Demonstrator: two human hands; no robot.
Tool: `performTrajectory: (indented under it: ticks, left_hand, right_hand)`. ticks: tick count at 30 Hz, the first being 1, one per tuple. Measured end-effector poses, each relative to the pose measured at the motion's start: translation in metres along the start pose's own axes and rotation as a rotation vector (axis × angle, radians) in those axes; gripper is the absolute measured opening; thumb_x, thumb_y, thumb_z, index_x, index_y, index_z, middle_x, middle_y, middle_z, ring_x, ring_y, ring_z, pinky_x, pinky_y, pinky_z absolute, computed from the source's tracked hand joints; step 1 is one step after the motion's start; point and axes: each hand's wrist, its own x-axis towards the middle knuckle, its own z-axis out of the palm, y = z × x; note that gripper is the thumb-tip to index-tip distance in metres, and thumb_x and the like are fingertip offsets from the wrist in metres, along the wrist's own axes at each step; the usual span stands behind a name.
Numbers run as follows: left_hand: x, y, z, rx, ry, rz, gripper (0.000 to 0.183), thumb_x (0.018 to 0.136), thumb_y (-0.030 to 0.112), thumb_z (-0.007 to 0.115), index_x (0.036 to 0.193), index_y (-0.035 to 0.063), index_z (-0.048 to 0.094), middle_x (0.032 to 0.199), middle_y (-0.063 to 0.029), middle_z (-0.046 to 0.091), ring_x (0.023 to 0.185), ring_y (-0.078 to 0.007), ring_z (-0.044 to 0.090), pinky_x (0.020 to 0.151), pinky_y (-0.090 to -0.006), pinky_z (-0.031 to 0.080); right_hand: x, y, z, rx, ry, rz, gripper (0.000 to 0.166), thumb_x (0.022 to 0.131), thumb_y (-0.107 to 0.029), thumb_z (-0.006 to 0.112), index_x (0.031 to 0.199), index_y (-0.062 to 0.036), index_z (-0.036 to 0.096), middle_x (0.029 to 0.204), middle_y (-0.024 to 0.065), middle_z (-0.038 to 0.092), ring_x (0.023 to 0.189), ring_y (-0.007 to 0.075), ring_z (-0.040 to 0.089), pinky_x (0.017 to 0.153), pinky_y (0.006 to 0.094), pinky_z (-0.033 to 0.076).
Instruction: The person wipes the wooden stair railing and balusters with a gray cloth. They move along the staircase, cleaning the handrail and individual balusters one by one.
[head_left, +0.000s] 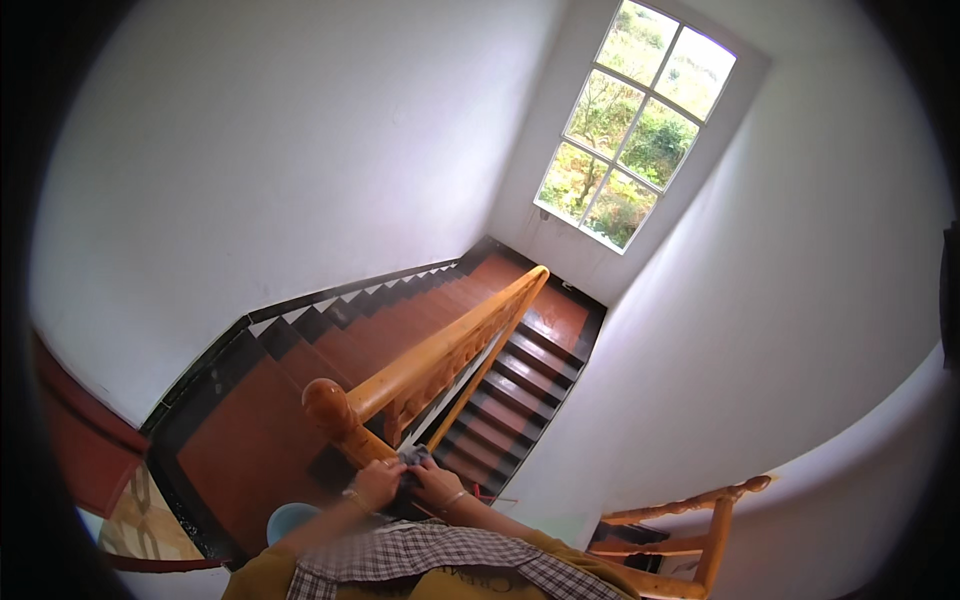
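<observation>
Both hands meet low in the middle of the head view, close to the end of a wooden handrail (442, 341). My left hand (379, 484) grips one side of a bunched grey cloth (414, 454). On its other side my right hand (436, 484) has hold of the same cloth. Just beyond the hands stands the wooden newel post (330, 409) with its rounded knob. The cloth is by the lower part of the post; whether it touches the wood I cannot tell. A light blue bucket or basin (292, 519) is partly hidden behind my left forearm.
Red and black stairs (375, 307) run up to a landing below a window (619, 127). Another flight (517, 382) lies right of the railing. A second wooden railing (675, 510) is at the lower right, and a red door (90, 442) at the left.
</observation>
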Motion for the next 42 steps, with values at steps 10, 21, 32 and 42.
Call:
performTrajectory:
  ticks: [10,21,32,42]
  left_hand:
    - [0.018,-0.005,0.003,-0.143,-0.147,-0.180,0.037,0.092,0.034,0.055,0.125,0.0172,0.054,0.129,-0.0087,0.055,0.097,-0.0370,0.065,0.082,-0.0490,0.052]
    - [0.006,0.017,0.065,-0.175,-0.169,0.206,0.041,0.091,0.032,0.054,0.129,0.0160,0.053,0.127,-0.0099,0.057,0.102,-0.0355,0.064,0.083,-0.0476,0.054]
    - [0.032,0.003,-0.054,-0.218,0.147,-0.120,0.019,0.088,0.016,0.055,0.102,0.0088,0.066,0.098,-0.0140,0.062,0.094,-0.0322,0.061,0.082,-0.0434,0.048]
    - [0.041,0.000,0.052,-0.101,-0.361,0.122,0.034,0.092,0.037,0.054,0.109,0.0092,0.064,0.119,-0.0152,0.056,0.103,-0.0349,0.060,0.090,-0.0442,0.049]
  right_hand:
    - [0.017,-0.023,-0.028,-0.013,-0.093,0.073,0.078,0.076,-0.033,0.070,0.143,-0.0126,0.035,0.122,0.0198,0.055,0.106,0.0399,0.059,0.086,0.0450,0.052]
    - [-0.056,0.036,-0.002,-0.002,-0.170,0.210,0.071,0.080,-0.041,0.066,0.143,-0.0209,0.040,0.119,0.0205,0.057,0.102,0.0409,0.061,0.087,0.0456,0.051]
    - [0.039,0.015,0.026,0.150,0.397,-0.107,0.064,0.084,-0.042,0.065,0.141,-0.0222,0.044,0.120,0.0190,0.055,0.103,0.0391,0.062,0.087,0.0446,0.051]
    - [-0.025,0.033,-0.016,-0.001,-0.286,0.226,0.057,0.081,-0.057,0.063,0.118,-0.0133,0.062,0.106,0.0180,0.066,0.098,0.0364,0.063,0.084,0.0457,0.051]
